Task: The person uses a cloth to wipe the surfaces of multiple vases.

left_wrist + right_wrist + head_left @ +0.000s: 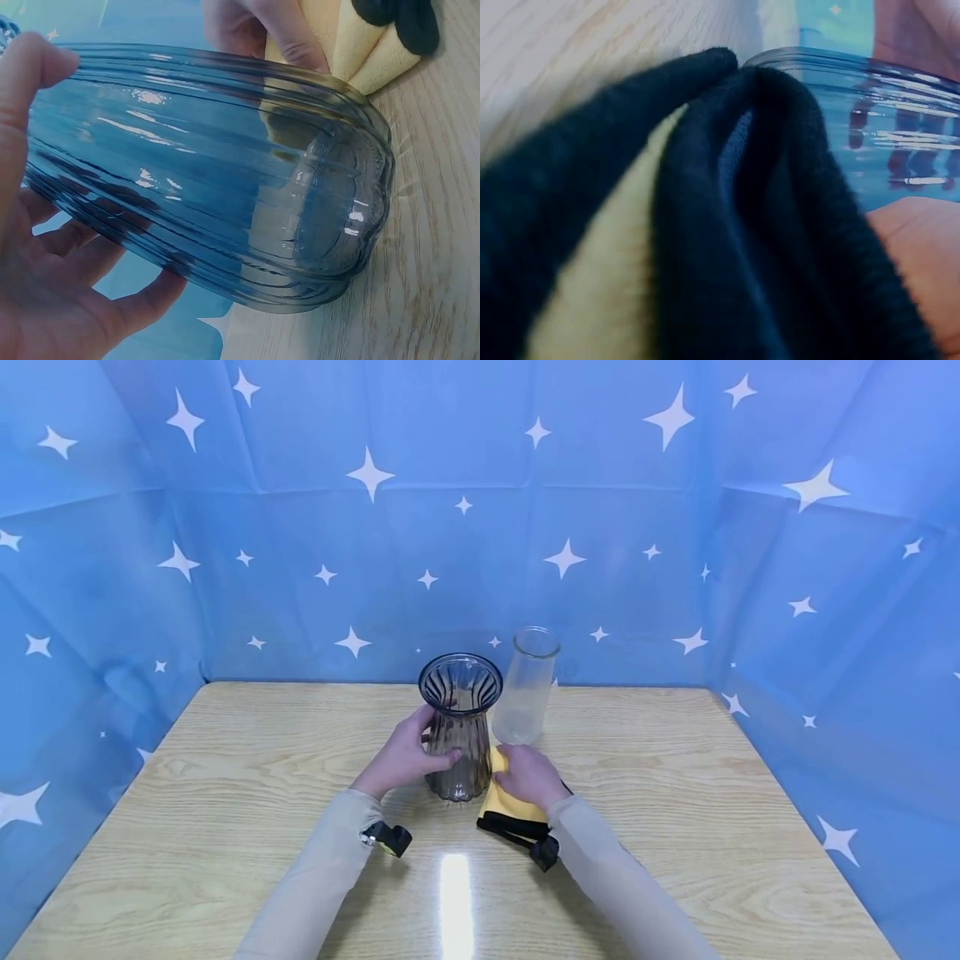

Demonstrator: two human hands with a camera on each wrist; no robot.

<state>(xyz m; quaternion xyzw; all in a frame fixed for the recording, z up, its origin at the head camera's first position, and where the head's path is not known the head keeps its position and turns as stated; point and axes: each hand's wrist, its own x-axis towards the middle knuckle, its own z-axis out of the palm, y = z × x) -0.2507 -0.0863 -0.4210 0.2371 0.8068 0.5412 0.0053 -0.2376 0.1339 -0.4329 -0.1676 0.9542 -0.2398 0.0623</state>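
Observation:
A smoky grey ribbed glass vase (459, 752) with a flared rim stands upright near the middle of the table. My left hand (408, 752) grips it from the left, thumb across the front and fingers curled round the back, as the left wrist view of the vase (202, 172) shows. On the other side, my right hand (531, 774) holds a folded yellow cloth with black edging (504, 802) against the vase's lower right side. In the right wrist view the cloth's black border (705, 225) hides most of that hand.
Just behind the right hand stands a clear glass vase (525, 693), frosted-looking. The wood-grain table (225, 793) ends at a blue star-patterned curtain (450, 543) along the back and both sides. A bright reflection lies in front of the hands.

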